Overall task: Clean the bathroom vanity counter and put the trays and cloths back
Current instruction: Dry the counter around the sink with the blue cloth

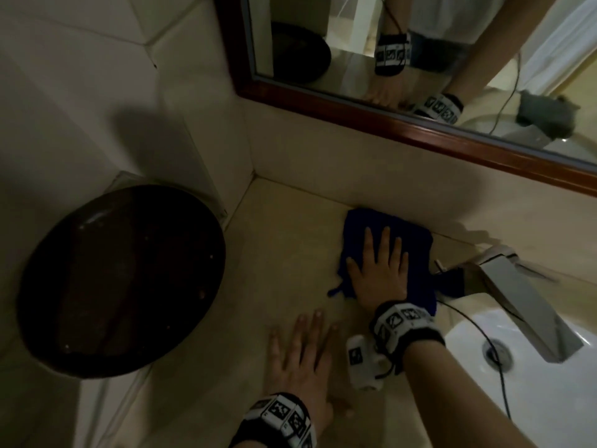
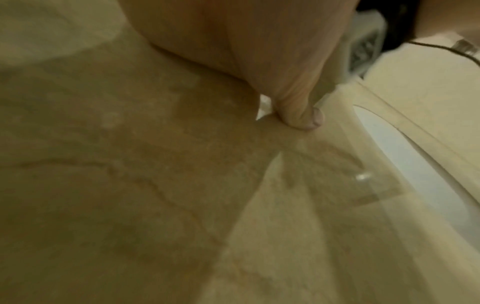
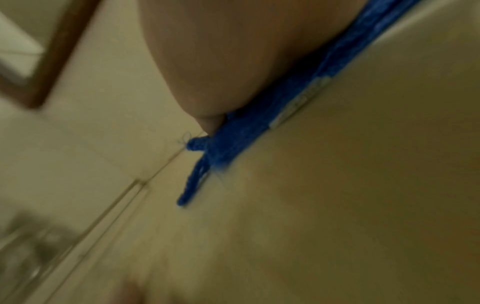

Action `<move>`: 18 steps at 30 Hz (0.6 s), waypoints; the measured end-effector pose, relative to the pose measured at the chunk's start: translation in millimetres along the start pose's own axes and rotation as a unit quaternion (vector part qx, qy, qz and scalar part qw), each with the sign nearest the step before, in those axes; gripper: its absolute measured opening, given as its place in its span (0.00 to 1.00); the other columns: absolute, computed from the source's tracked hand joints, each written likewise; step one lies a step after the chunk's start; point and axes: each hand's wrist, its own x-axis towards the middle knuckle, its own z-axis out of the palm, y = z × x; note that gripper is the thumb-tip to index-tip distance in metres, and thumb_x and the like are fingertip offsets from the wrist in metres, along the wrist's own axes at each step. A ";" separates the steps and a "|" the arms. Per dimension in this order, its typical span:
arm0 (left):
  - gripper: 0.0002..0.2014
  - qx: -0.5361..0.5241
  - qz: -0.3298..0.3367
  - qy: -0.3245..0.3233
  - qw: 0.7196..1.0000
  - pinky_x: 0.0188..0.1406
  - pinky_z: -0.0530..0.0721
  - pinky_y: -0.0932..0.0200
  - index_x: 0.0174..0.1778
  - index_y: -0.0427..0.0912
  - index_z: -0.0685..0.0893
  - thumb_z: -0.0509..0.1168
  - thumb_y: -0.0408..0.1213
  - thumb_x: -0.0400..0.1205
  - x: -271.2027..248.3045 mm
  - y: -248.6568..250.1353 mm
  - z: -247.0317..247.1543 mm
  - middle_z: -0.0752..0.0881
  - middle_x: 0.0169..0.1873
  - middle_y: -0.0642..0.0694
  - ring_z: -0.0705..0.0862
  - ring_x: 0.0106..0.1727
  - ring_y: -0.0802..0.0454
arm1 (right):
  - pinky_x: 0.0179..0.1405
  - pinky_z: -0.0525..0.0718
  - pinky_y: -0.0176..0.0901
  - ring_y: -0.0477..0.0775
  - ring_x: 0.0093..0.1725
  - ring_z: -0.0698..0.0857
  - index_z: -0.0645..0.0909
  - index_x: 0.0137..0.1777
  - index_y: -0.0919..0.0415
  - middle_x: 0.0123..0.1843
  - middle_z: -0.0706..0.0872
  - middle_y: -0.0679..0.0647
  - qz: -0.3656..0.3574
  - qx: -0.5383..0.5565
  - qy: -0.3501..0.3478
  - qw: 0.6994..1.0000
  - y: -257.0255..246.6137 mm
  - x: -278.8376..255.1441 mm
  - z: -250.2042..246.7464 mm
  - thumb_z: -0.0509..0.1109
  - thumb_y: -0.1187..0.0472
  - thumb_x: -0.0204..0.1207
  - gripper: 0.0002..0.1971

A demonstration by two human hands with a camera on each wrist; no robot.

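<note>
Fingers (image 1: 384, 244) of my right hand (image 1: 378, 273) lie straight and spread wide on the blue cloth (image 1: 410, 234), pressing it flat; nothing is pinched. It sits on the counter (image 1: 284, 253) at the back, touching the foot of the wall, just left of the tap (image 1: 517, 292). One corner with a short loop sticks out on the left past my thumb, and the right wrist view shows that loop lying on the stone. My left hand (image 1: 303, 357) rests flat on the bare counter nearer to me, fingers straight and a little apart, holding nothing; the left wrist view shows its thumb tip on the stone beside the basin (image 1: 549, 399) rim.

Left of the counter, a dark round tray (image 1: 119, 279) leans against the side wall. Above the back wall hangs a wood-framed mirror (image 1: 355, 105).

Risks, as I judge them: the cloth's right edge is close under the tap base, so a sweep that way could snag it or bunch it up. A wide sweep left could knock the tilted tray and make it slide. The thin cable from my right wrist trails over the basin and could catch on the tap.

I can read no brand or writing. A pale tag on the cloth's edge is too blurred, and my wristbands carry only black-and-white square markers.
</note>
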 end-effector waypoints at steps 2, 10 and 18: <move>0.59 -0.003 -0.008 -0.008 1.000 0.71 0.58 0.23 0.81 0.46 0.62 0.47 0.80 0.57 -1.2 0.8 -1.7 0.61 0.82 0.39 0.64 0.79 0.37 | 0.82 0.34 0.58 0.62 0.83 0.32 0.28 0.83 0.48 0.84 0.28 0.56 0.001 0.008 -0.013 1.000 -2.1 4.4 -4.2 0.42 0.37 0.83 0.36; 0.72 0.013 0.027 0.048 0.998 0.72 0.52 0.23 0.84 0.40 0.51 0.70 0.72 0.45 -2.7 -3.2 4.3 0.60 0.82 0.38 0.62 0.80 0.35 | 0.80 0.29 0.54 0.55 0.79 0.23 0.20 0.78 0.48 0.79 0.19 0.50 -0.015 0.035 -0.058 0.998 -2.6 -84.4 19.7 0.21 0.32 0.66 0.40; 0.39 0.038 -0.002 0.160 0.986 0.66 0.67 0.25 0.79 0.45 0.66 0.61 0.58 0.73 2.0 0.2 8.6 0.70 0.78 0.42 0.71 0.74 0.42 | 0.81 0.32 0.57 0.62 0.82 0.29 0.23 0.79 0.49 0.82 0.24 0.56 -0.006 -0.002 -0.011 1.000 -15.6 -19.0 0.2 0.40 0.37 0.83 0.36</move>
